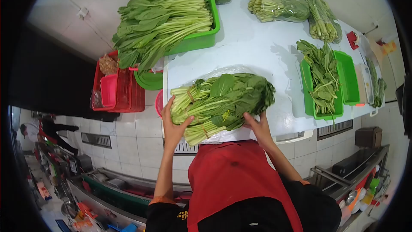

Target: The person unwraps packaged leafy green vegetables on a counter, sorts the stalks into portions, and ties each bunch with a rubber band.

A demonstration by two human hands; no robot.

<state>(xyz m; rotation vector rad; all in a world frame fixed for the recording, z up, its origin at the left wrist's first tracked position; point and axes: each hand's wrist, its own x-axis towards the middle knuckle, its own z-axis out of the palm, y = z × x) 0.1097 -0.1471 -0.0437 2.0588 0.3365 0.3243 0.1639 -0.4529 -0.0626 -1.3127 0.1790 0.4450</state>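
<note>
Several bundles of leafy greens (223, 103), tied with bands round their pale stems, lie side by side on a clear plastic bag (234, 69) at the table's near edge. My left hand (174, 124) grips the stem end, thumb on top and fingers round the outer side. At the leafy end, my right hand (258, 125) holds the near side, its thumb over the leaves and its other fingers partly hidden beneath. Stems point left and leaves point right.
A green crate (214, 38) heaped with long-stemmed greens stands at the back left of the white table (253, 43). Bagged vegetables (279, 8) lie at the back right. A green basket (340, 114) of loose leaves sits at right. Red crates (131, 94) are on the left.
</note>
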